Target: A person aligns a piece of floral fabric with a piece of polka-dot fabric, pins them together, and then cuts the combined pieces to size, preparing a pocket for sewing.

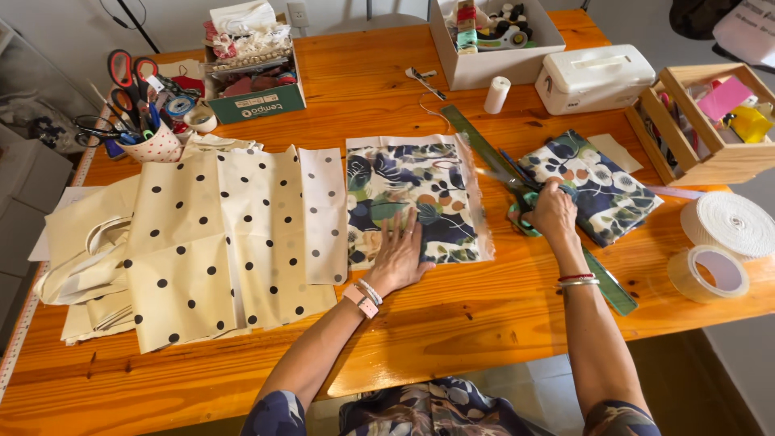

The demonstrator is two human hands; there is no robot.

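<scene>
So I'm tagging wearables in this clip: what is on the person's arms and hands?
The left hand has a ring on one finger, and that wrist carries a watch with a pink strap beside a thin pale bracelet. The right hand has slim bangles at the wrist, one red, one silvery. Both forearms are bare; short sleeves in a dark floral print show at the upper arms.

Sewing workshop: fabrics (242, 234), scissors (129, 89), spools (497, 94)

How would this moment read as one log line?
left hand: flat on floral fabric | right hand: gripping scissors, cutting fabric edge | ruler alongside
</scene>
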